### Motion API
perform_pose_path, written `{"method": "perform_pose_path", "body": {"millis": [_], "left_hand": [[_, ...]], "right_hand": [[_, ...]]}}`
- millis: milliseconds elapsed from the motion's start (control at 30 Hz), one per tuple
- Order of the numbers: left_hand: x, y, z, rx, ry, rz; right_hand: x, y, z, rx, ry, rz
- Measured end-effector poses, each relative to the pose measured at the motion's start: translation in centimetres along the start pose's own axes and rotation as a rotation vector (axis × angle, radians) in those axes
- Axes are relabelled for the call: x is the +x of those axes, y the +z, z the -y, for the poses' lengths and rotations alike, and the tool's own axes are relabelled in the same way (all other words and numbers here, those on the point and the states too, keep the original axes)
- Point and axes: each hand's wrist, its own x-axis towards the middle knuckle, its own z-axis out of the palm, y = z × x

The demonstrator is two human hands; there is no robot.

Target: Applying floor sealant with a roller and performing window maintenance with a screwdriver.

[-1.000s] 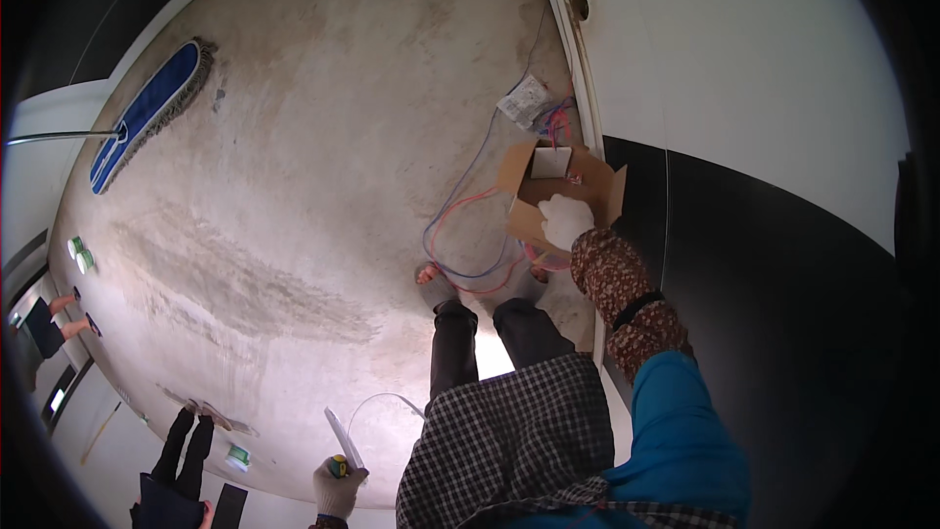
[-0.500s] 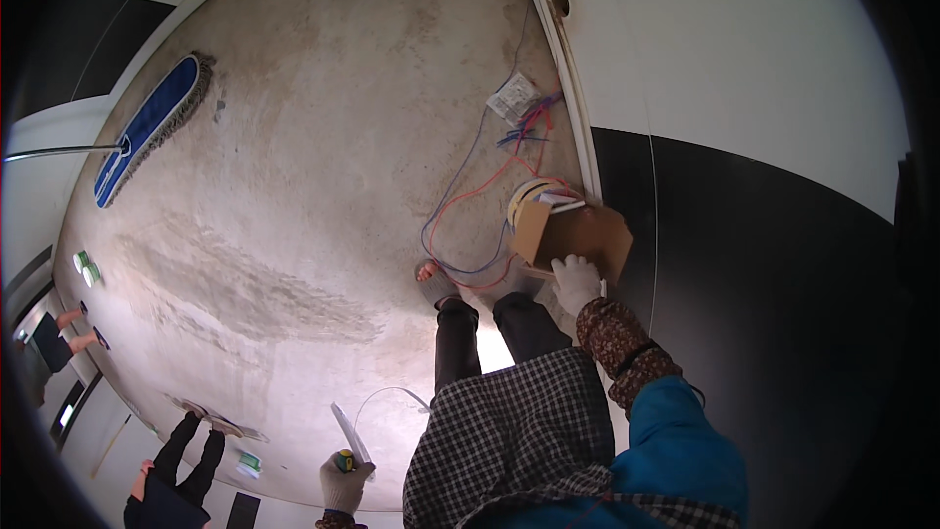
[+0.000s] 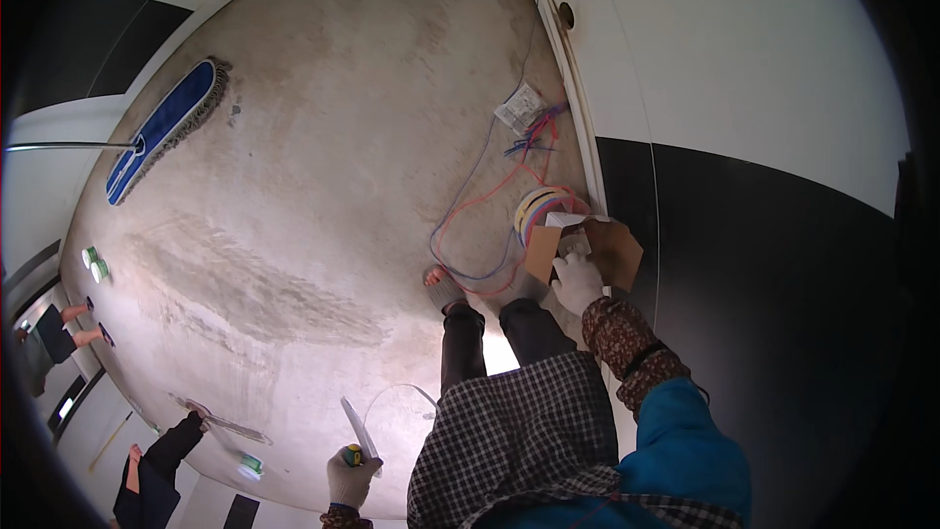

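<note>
My left hand [image 3: 350,481], in a pale knit glove, is closed round a white flat strip [image 3: 358,427] and a yellow-and-green rounded object [image 3: 352,454], perhaps a tool handle's end. A thin white band [image 3: 402,387] curves from near the strip toward my apron. My right hand [image 3: 578,281], also gloved, reaches into an open cardboard box [image 3: 619,253] beside my right foot. Its fingers curl at a greyish item [image 3: 575,240] inside; what they grip is partly hidden. Behind the box lies a round coil of yellow and coloured wire [image 3: 534,208].
Loose red and blue wires [image 3: 468,202] loop over the floor by my sandalled foot [image 3: 446,288]. A crumpled white packet [image 3: 520,110] lies near the wall. Far left are a blue dust mop [image 3: 166,127] and small green-and-white containers [image 3: 96,265]. Another person [image 3: 152,480] bends down lower left; someone else [image 3: 59,338] stands beyond.
My right hand has gone slightly further into the box, and a greyish item now shows at its fingers. The person lower left has bent down. My left hand keeps its hold.
</note>
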Motion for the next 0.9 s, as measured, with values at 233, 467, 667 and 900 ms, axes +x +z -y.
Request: {"method": "perform_pose_path", "body": {"millis": [233,467,667,900], "left_hand": [[1.9,1.3,1.5,0.002,-0.015,-0.022],[7.1,1.4,1.5,0.007,-0.016,-0.049],[10.7,2.7,0.8,0.016,-0.033,-0.040],[10.7,4.1,-1.4,0.025,-0.008,-0.023]], "right_hand": [[8.8,-2.3,1.0,0.461,-0.027,-0.361],[26.4,-3.1,0.5,0.359,0.236,-0.310],[30.4,-1.0,-0.6,0.358,0.373,-0.197],[29.9,-2.4,-4.0,0.801,0.259,-0.616]]}}
